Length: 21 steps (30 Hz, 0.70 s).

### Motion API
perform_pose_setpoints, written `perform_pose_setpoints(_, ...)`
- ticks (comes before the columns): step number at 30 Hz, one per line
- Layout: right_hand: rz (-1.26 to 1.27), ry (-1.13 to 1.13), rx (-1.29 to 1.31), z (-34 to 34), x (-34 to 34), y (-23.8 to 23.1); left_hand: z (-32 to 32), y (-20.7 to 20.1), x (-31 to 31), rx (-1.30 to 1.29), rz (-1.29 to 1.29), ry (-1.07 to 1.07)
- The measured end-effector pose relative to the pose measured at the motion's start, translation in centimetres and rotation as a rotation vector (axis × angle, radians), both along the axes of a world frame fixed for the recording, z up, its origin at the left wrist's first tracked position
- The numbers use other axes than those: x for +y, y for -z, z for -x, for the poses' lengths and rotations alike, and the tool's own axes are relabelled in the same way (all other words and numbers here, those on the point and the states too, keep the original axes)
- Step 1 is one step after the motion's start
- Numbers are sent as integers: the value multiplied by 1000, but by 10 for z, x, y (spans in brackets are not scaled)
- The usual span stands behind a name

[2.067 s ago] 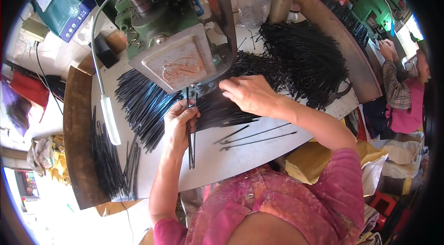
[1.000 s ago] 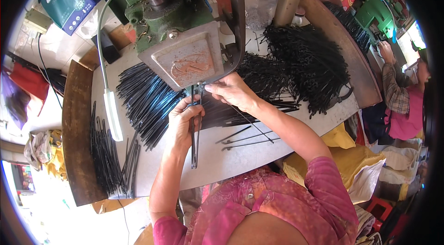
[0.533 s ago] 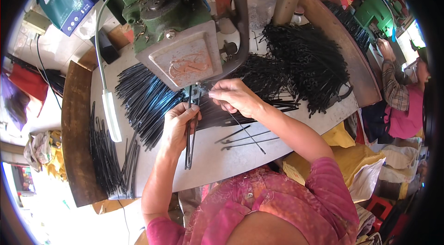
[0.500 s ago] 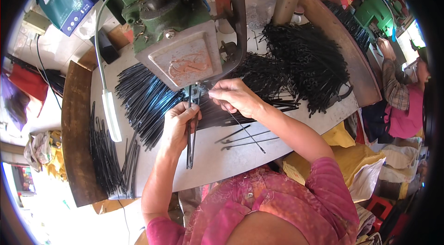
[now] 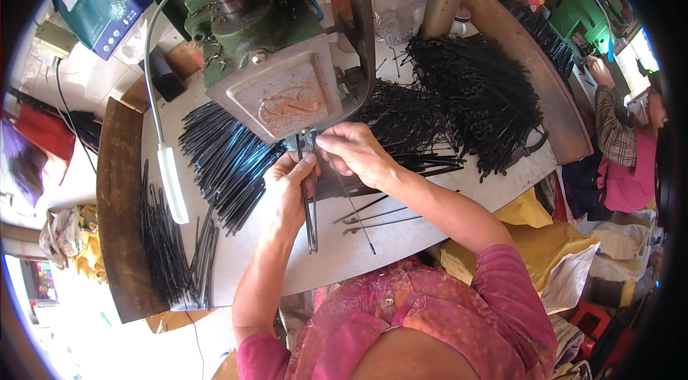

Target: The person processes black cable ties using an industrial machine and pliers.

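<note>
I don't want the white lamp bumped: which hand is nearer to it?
Left. The left hand, gripping black rods, is to the right of the white lamp; the right hand is farther right, beyond the left.

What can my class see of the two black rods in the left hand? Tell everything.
The two black rods are slim and long, material uncertain. They run lengthwise toward the person above the white tabletop, converging at their near ends. The left hand pinches them near their far ends, just below the green machine, beside the right hand; contact there is unclear.
</note>
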State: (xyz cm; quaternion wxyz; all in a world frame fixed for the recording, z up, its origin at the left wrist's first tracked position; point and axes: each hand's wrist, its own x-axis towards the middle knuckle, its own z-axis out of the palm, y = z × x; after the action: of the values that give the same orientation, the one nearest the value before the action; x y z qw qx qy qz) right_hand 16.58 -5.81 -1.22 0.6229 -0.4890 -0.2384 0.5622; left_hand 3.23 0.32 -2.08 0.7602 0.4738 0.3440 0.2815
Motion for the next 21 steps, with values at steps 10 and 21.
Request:
perform_pose_setpoints(10, -13, -46, -6, -1, -1, 2, 6, -3, 3, 61, -40, -16)
perform_pose_setpoints(21, -41, -49, -18, 1, 0, 5, 1, -1, -2, -17, -3, -33)
